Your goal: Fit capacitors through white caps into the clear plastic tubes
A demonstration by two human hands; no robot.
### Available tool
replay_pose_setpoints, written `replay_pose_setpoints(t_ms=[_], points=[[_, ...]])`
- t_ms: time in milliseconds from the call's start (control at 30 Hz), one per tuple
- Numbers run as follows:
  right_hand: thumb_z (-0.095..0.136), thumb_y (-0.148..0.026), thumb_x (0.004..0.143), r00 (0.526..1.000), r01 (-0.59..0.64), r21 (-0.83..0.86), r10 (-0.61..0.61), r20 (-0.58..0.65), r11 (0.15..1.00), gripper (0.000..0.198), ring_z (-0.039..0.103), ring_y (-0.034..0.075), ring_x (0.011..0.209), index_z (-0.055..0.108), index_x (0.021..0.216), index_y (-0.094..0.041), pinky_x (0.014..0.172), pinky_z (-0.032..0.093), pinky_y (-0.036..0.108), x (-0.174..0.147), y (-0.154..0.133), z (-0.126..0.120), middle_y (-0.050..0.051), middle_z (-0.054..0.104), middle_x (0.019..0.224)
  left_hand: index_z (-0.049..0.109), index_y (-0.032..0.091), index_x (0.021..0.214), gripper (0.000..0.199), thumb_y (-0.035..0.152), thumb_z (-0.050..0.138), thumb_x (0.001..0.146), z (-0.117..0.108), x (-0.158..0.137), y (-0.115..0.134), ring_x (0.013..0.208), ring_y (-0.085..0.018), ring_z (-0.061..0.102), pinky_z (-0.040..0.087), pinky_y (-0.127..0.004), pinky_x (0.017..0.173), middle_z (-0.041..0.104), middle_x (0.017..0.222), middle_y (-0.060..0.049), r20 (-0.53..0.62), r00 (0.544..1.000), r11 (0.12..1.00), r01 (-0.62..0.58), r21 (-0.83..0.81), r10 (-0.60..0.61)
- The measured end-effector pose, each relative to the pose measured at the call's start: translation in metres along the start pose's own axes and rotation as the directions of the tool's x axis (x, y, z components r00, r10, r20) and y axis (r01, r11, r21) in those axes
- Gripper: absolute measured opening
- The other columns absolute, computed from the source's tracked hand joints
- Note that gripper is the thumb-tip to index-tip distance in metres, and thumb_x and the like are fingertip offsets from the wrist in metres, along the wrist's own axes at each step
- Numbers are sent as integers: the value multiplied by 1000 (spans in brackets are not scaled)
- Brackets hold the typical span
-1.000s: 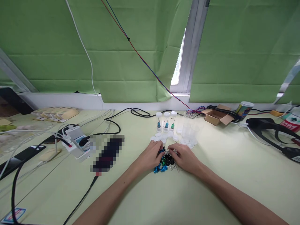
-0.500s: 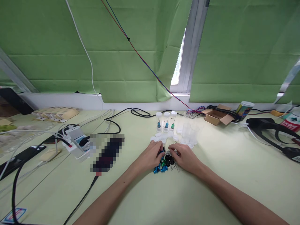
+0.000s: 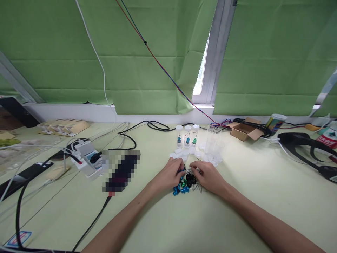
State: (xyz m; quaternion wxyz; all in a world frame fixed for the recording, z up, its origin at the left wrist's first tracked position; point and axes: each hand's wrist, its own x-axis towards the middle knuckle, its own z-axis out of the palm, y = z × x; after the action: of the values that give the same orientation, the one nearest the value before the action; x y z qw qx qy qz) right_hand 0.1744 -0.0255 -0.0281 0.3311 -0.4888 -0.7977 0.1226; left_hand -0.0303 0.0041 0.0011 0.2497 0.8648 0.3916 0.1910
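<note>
My left hand (image 3: 170, 173) is curled at the left of a pile of small parts, with a bit of blue showing between its thumb and fingers. Across from it, my right hand (image 3: 206, 175) has thumb and forefinger pinched together over thin bent metal wires (image 3: 197, 187); what lies between them is too small to tell. Blue fittings (image 3: 184, 189), green fittings (image 3: 184, 183) and black pieces (image 3: 190, 180) lie between and below the hands. Behind stand three capped clear vials (image 3: 187, 136), each with a blue or green fitting and a wire inside.
Loose white caps (image 3: 184, 154) and uncapped clear tubes (image 3: 210, 142) sit just beyond my hands. Left are a blurred-out dark device (image 3: 123, 172) and a white power strip (image 3: 88, 161) with cables. At right are a cardboard box (image 3: 243, 131), a can (image 3: 275, 123) and a black headset (image 3: 297, 144).
The view has shifted very slightly. Both hands stay almost in the same place over the pile, with their fingers still closed.
</note>
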Motion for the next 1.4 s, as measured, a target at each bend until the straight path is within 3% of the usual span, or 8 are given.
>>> replay_pose_setpoints(t_ms=[300, 600, 1033, 1400], points=[[47, -17, 94, 1000, -7, 9, 7, 6, 1000, 20, 64, 19, 74, 67, 95, -20, 67, 47, 30, 1, -1, -2, 5, 71, 84, 47, 22, 84, 5, 19, 50, 84, 1, 1, -3, 91, -23, 51, 43, -33, 72, 58, 90, -4, 8, 998, 998, 55, -22, -54], [47, -17, 94, 1000, 2, 8, -2, -4, 1000, 21, 63, 18, 70, 68, 95, -20, 65, 47, 30, 0, -1, -1, 4, 71, 81, 51, 22, 86, 23, 5, 46, 71, 3, 3, -4, 91, -21, 52, 44, -33, 75, 59, 91, -4, -26, 999, 997, 41, -62, -43], [47, -18, 94, 1000, -7, 13, 7, 11, 1000, 21, 64, 19, 74, 67, 97, -20, 67, 47, 30, 0, -1, -2, 5, 72, 85, 51, 22, 83, 15, 9, 50, 77, 2, 6, -3, 94, -25, 54, 42, -34, 77, 61, 89, -4, -99, 995, 998, 8, 69, -1], [47, -19, 95, 1000, -20, 31, 20, -2, 999, 20, 62, 18, 68, 67, 97, -20, 66, 47, 30, 0, -1, -3, 5, 71, 84, 54, 22, 86, 11, 13, 51, 79, 4, 6, -7, 92, -24, 56, 43, -33, 76, 63, 88, -4, -125, 992, 998, 35, 54, -28]])
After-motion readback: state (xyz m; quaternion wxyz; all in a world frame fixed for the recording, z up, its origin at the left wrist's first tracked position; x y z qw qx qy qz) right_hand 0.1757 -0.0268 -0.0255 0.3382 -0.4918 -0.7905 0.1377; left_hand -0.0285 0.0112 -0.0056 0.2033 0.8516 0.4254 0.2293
